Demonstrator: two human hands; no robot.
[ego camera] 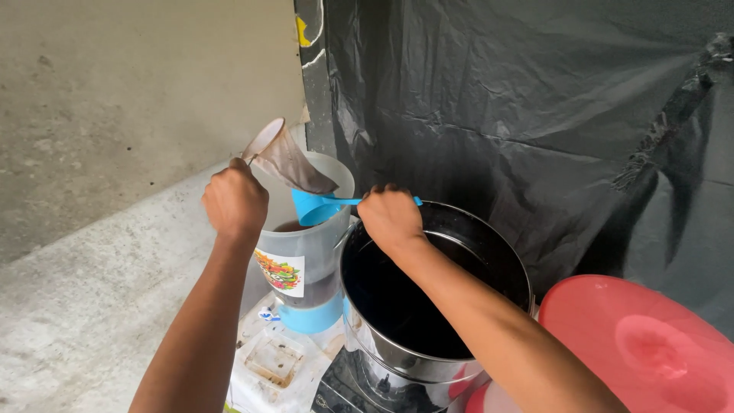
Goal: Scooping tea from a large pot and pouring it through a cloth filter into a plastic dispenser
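My left hand (235, 202) grips the handle of a cloth strainer (284, 160), a stained brown cone tilted above a clear plastic jug (306, 260). My right hand (391, 216) holds a blue plastic ladle (315, 206) by its handle, its scoop tipped over the jug's mouth just under the strainer's tip. The jug has a blue base, a colourful label and dark liquid in its lower part. Right beside it stands a large steel pot (436, 291) filled with dark liquid.
A red plastic lid or basin (642, 344) lies at the lower right. Black plastic sheeting (535, 99) hangs behind the pot. A white stained surface with a small square tray (274, 359) lies under the jug. Concrete floor (84, 291) spreads to the left.
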